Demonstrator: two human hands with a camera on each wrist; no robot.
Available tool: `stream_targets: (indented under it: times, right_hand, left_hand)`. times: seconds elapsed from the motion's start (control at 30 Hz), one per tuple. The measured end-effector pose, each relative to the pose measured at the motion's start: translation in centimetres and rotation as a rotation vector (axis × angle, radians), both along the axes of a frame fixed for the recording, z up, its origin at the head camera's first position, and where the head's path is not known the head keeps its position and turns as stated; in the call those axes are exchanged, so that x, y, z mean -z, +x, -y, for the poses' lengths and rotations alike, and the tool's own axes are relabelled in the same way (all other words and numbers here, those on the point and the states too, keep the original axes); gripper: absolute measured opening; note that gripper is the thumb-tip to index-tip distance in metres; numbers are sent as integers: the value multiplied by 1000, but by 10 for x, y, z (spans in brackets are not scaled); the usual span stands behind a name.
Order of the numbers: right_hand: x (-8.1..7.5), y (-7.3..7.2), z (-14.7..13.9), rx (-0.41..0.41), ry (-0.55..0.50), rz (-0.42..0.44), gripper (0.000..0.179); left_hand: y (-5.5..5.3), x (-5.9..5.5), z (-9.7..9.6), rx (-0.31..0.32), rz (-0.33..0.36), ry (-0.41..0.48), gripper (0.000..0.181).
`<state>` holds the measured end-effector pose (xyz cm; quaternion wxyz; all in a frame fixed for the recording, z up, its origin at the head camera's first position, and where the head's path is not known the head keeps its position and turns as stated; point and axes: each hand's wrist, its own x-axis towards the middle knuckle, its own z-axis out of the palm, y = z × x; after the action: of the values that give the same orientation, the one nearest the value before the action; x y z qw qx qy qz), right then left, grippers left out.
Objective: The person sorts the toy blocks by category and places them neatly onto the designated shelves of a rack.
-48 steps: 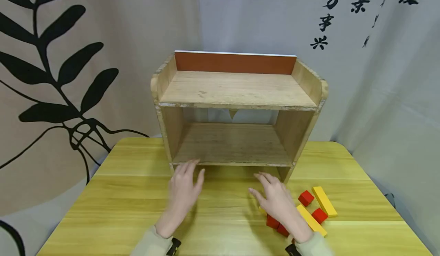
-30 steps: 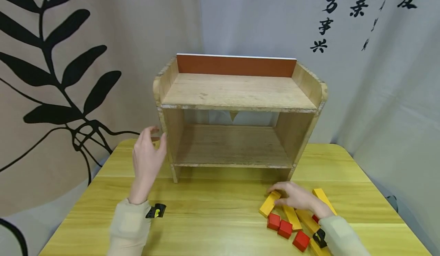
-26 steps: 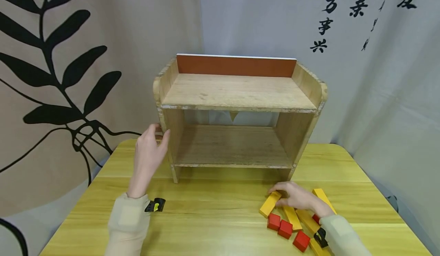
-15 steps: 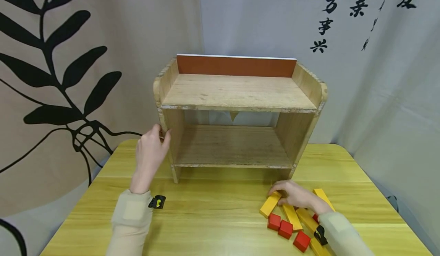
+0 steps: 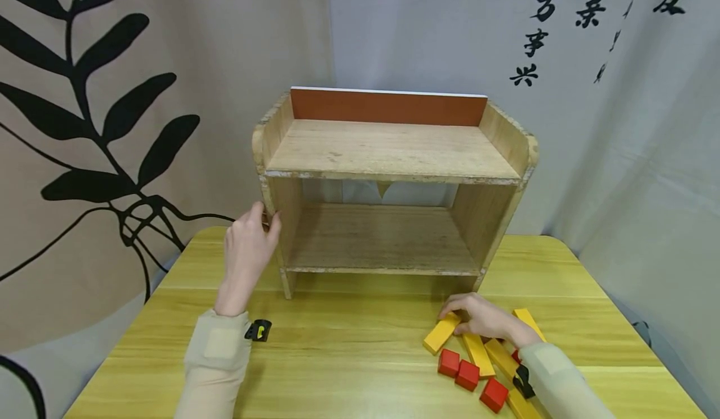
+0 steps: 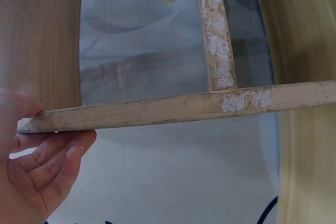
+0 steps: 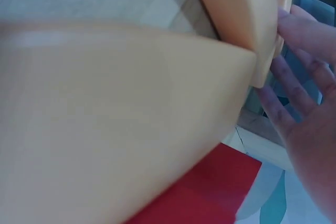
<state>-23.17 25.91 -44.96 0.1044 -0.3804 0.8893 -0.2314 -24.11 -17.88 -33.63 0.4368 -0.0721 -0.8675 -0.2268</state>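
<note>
"What do the fingers have?"

"The left hand [image 5: 247, 244] pinches the shelf [image 5: 394, 150] by its side's front edge; thumb on the inner face, fingers on the outer; the right hand [image 5: 482, 316] has the yellow block [image 5: 440, 336] by its far end, fingers bent, thumb only a little apart."

"And around the right fingers?"

"Red cubes [image 5: 449, 363] sit nearer the person; more yellow blocks [image 5: 478, 355] lie beside and below the thumb, on the table [image 5: 349, 356]."

"Which step, then?"

"Steadying the shelf while taking the block, I'd judge; it seems not yet lifted; next calls for a firm pinch and a straight lift, sparing its neighbours."
</note>
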Motion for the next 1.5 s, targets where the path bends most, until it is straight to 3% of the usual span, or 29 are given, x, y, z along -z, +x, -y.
stream_targets:
  times: [0.3,0.5,0.83,1.2,1.5]
  right_hand:
    - [0,2,0,43,-28,-76,28]
    - [-3,4,3,89,-64,-174,29]
    - [-20,2,13,32,-209,-397,31]
    - [-57,6,37,-13,-406,-599,39]
    - [-98,18,60,23,-493,-644,38]
  left_hand:
    - [0,0,0,7,1,5,23]
    - [0,1,0,5,-2,4,23]
    - [0,0,1,9,-17,0,23]
    - [0,1,1,2,-20,-6,23]
    - [1,2,-1,-1,-6,-1,23]
